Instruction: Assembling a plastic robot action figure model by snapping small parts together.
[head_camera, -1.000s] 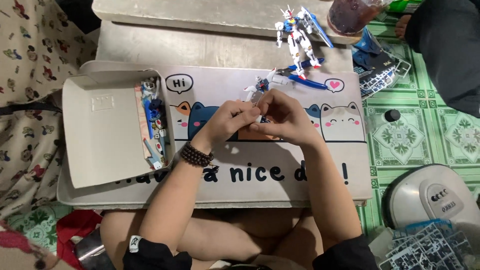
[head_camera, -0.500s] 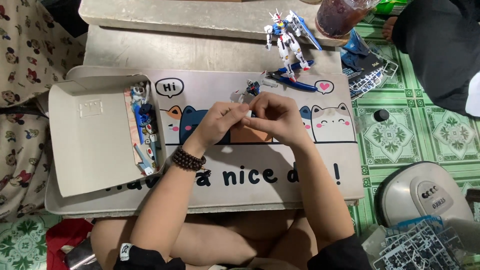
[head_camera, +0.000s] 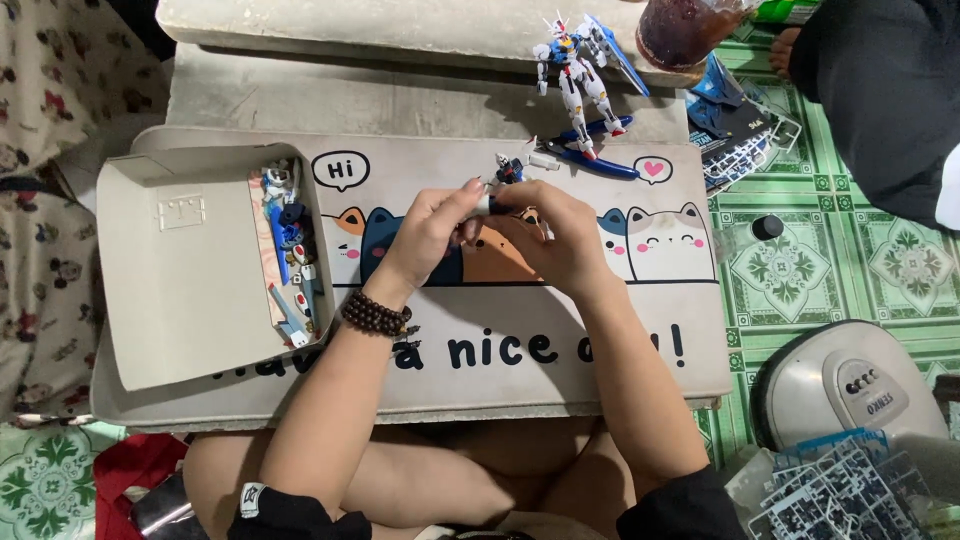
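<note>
1. Left hand (head_camera: 432, 232), a dark bead bracelet (head_camera: 377, 314) on its wrist, is closed in a pinch on a small white and blue model part (head_camera: 497, 185) above the middle of the desk mat (head_camera: 560, 375), near the mat's far edge.
2. Right hand (head_camera: 548, 238) touches the left, its fingers curled about the same model part from the other side.
3. Open cardboard box (head_camera: 185, 285) lies on the mat's left end; loose blue and white model pieces (head_camera: 288, 250) lie along its right wall.
4. Finished white and blue robot figure (head_camera: 578, 75) stands on a blue base (head_camera: 592, 158) at the mat's far edge, right of centre.
5. Clear parts frames (head_camera: 835, 495) lie on the floor off the mat's near right corner.
</note>
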